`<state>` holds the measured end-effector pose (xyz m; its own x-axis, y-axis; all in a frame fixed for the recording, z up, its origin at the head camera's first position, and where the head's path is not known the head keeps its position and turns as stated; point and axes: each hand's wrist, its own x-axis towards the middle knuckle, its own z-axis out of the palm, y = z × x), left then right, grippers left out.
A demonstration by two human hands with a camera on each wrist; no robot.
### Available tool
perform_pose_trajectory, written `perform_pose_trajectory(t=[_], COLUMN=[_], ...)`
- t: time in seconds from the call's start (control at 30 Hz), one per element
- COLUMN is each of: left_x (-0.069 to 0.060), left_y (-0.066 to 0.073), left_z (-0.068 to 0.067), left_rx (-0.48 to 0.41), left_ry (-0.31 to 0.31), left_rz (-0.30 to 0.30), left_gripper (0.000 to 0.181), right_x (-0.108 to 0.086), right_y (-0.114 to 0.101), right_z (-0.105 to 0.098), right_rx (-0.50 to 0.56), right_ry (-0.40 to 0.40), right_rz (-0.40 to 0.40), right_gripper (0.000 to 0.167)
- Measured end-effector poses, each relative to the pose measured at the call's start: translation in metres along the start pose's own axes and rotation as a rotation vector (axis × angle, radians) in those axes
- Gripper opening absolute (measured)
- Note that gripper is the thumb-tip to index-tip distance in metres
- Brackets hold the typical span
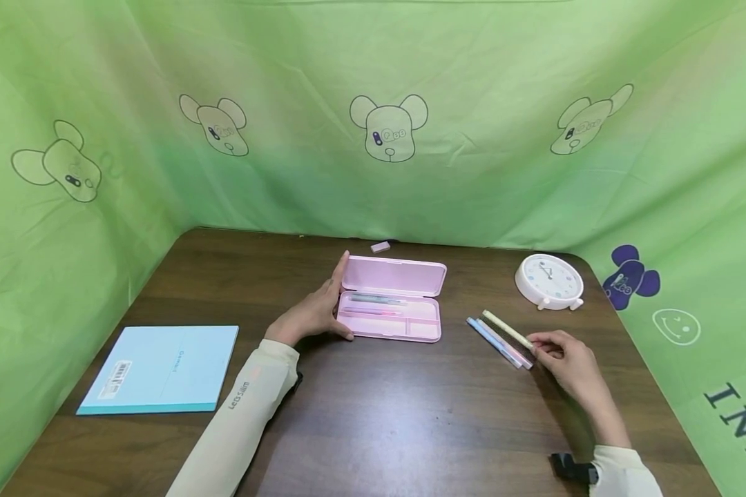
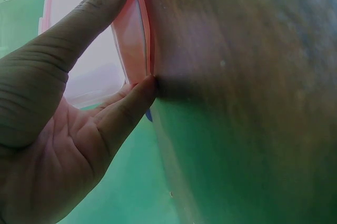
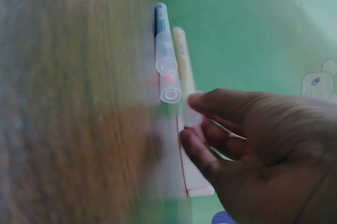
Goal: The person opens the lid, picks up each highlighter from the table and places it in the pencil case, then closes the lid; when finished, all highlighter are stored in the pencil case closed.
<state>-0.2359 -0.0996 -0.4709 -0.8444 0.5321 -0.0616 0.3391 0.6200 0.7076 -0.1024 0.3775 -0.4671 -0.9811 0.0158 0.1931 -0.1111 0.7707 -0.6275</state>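
Spread left fingers [image 1: 337, 277] touch the case [image 1: 394, 276]; right fingers [image 1: 552, 337] pinch a pen [image 1: 504, 327].

Table [image 1: 373, 428]: lower half of the frame; curtain [image 1: 391, 200] behind. Notebook [image 1: 161, 369]: on table, lower left. Pencil case [image 1: 394, 276]: just below centre; left hand [image 1: 311, 314] against its left side; inner pens [image 1: 376, 299] within. Eraser [image 1: 380, 246]: behind case, near table's far edge. Three loose pens [image 1: 494, 343]: right of case, side by side; rightmost's near end in right hand [image 1: 568, 362]. Clock [image 1: 550, 279]: right, behind these.
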Motion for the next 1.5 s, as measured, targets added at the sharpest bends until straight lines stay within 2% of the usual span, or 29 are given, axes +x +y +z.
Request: perform_pose_trajectory(t=[0.07, 0.17, 0.23, 0.4, 0.47, 0.5, 0.53, 0.7, 0.73, 0.87, 1.03, 1.07, 1.17, 1.2, 1.3, 1.5], left_x=[0.003, 0.004, -0.005, -0.008, -0.009, -0.007, -0.010, -0.012, -0.014, -0.013, -0.012, -0.010, -0.009, -0.007, -0.004, 0.013], left_y=[-0.007, -0.007, 0.013, 0.017, 0.016, 0.010, 0.014, 0.014, 0.019, 0.020, 0.021, 0.015, 0.013, 0.008, 0.003, -0.028], left_z=[0.002, 0.002, -0.004, -0.006, -0.007, -0.006, -0.008, -0.009, -0.011, -0.011, -0.008, -0.006, -0.007, -0.005, -0.004, 0.010], left_rx=[0.003, -0.007, -0.016, -0.014, -0.017, -0.005, -0.022, -0.005, -0.010, 0.016, 0.000, 0.004, -0.012, -0.009, -0.020, -0.011], left_ry=[0.008, 0.005, -0.009, -0.016, -0.016, -0.007, -0.012, 0.003, -0.001, -0.004, -0.019, -0.011, -0.009, 0.000, 0.006, 0.025], left_rz=[0.015, 0.007, -0.013, -0.037, -0.040, -0.028, -0.036, -0.032, -0.045, -0.062, -0.053, -0.033, -0.016, -0.001, 0.002, 0.003], left_gripper=[0.168, 0.168, 0.163, 0.162, 0.162, 0.161, 0.162, 0.162, 0.162, 0.160, 0.161, 0.160, 0.161, 0.162, 0.166, 0.170], right_x=[0.003, 0.007, 0.010, 0.022, 0.029, 0.033, 0.036, 0.049, 0.052, 0.062, 0.074, 0.077, 0.083, 0.085, 0.089, 0.094], right_y=[0.000, -0.001, -0.004, -0.019, -0.028, -0.031, -0.035, -0.055, -0.060, -0.076, -0.094, -0.097, -0.105, -0.108, -0.115, -0.124], right_z=[0.001, 0.006, 0.011, 0.028, 0.034, 0.038, 0.042, 0.059, 0.063, 0.077, 0.095, 0.098, 0.108, 0.111, 0.118, 0.127], right_rx=[0.007, 0.043, 0.079, 0.156, 0.169, 0.175, 0.183, 0.188, 0.188, 0.186, 0.225, 0.237, 0.263, 0.267, 0.276, 0.284], right_ry=[0.037, 0.052, 0.048, 0.035, 0.024, 0.017, 0.008, -0.032, -0.041, -0.082, -0.139, -0.149, -0.168, -0.171, -0.179, -0.203], right_rz=[-0.034, -0.068, -0.097, -0.163, -0.182, -0.192, -0.200, -0.222, -0.221, -0.237, -0.274, -0.278, -0.295, -0.304, -0.328, -0.344], right_gripper=[0.014, 0.015, 0.016, 0.016, 0.016, 0.016, 0.016, 0.017, 0.017, 0.017, 0.018, 0.019, 0.020, 0.019, 0.017, 0.017])
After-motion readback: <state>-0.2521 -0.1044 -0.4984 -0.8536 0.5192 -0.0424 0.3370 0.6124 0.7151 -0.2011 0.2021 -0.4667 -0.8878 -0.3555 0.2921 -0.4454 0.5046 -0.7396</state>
